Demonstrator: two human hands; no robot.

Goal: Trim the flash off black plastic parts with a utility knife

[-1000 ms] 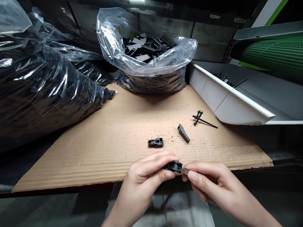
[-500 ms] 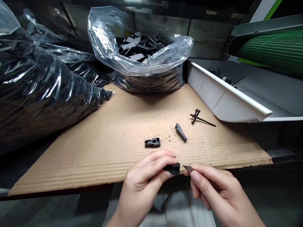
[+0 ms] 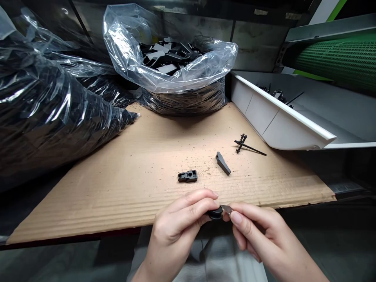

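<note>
I'm looking at a factory finishing station, I'd say. A green conveyor belt (image 3: 337, 64) sits above a white chute (image 3: 282, 117) on the right. Clear plastic bags (image 3: 132, 51) bulge with identical black moulded parts (image 3: 167, 55). The desk (image 3: 76, 236) wears a scuffed cardboard sheet (image 3: 132, 164) strewn with plastic crumbs, a sprue (image 3: 246, 145) and loose pieces like the small black part (image 3: 216, 213) held at its near edge.

Light from above falls on the cardboard sheet (image 3: 147, 164); plastic bags (image 3: 164, 51) show glare, edges are dark and bent.
</note>
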